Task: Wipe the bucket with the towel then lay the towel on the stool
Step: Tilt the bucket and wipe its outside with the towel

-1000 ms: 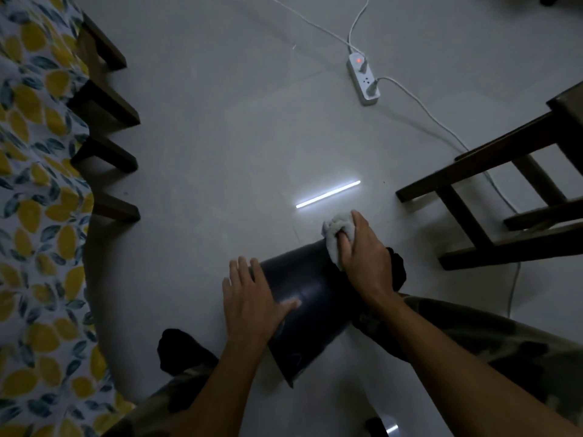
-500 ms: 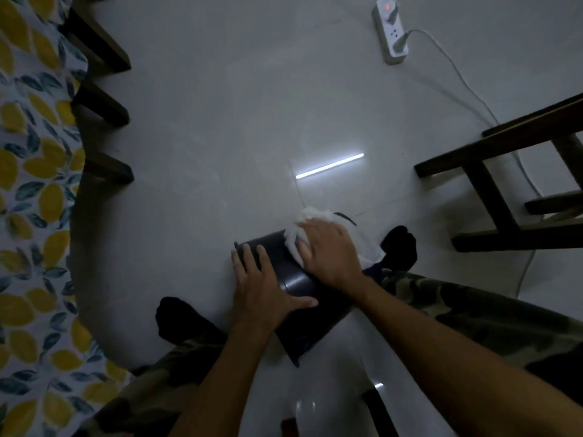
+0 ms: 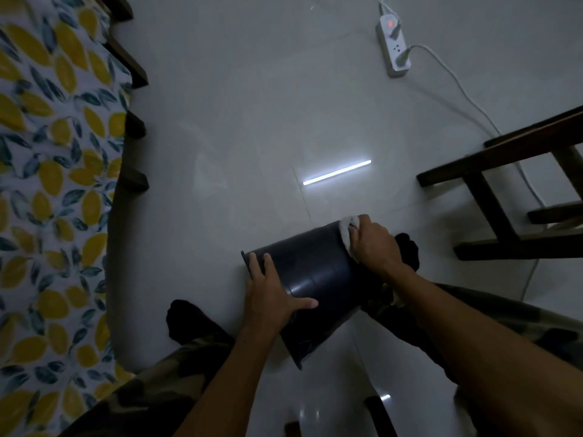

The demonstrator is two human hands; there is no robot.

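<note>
The dark bucket lies on its side on the shiny white floor, between the person's 2 legs. The left hand lies flat and open on the bucket's side, at 7 o'clock. The right hand is closed around the white towel, pressing it on the bucket at 2 o'clock. A wooden stool stands near, at 3 o'clock.

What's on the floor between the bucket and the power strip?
In the head view, only bare tiled floor lies between the bucket and the power strip, apart from the bright reflection of a tube light on the tiles.
</note>
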